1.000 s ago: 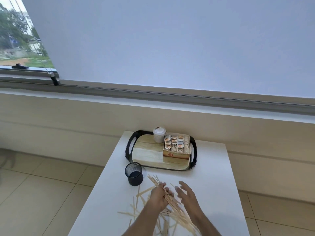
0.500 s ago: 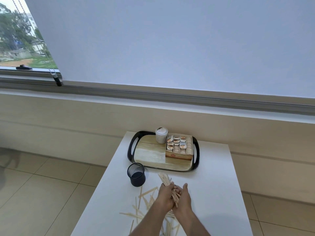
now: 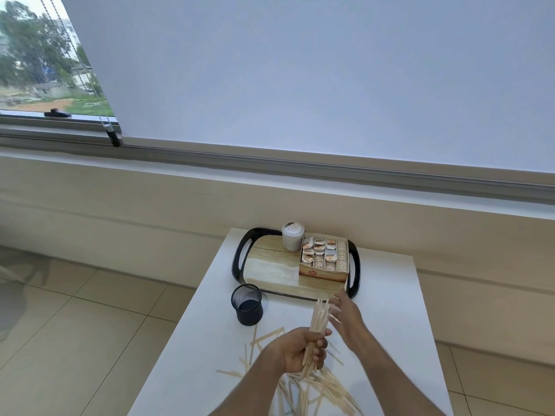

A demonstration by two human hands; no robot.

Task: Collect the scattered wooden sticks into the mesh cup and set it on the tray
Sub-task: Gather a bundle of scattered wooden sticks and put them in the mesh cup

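Observation:
My left hand (image 3: 295, 349) grips a bundle of pale wooden sticks (image 3: 319, 318) and holds it upright above the white table (image 3: 387, 325). My right hand (image 3: 345, 315) is spread open against the bundle's right side, near its top. Several more loose sticks (image 3: 318, 388) lie scattered on the table below and around my hands. The black mesh cup (image 3: 247, 307) stands empty to the left of the bundle, just in front of the tray (image 3: 238, 259). The tray is black-rimmed with a wood-look floor, and its left half is bare.
On the tray stand a white lidded jar (image 3: 292, 240) and a cardboard box of sachets (image 3: 326, 261), at the back and right. The table is narrow, with tiled floor (image 3: 75, 325) dropping off on both sides. A low wall and window blind lie beyond.
Both hands swept the sticks together, then my left hand lifted the bundle upright. My right hand let go and now rests open against the bundle's top.

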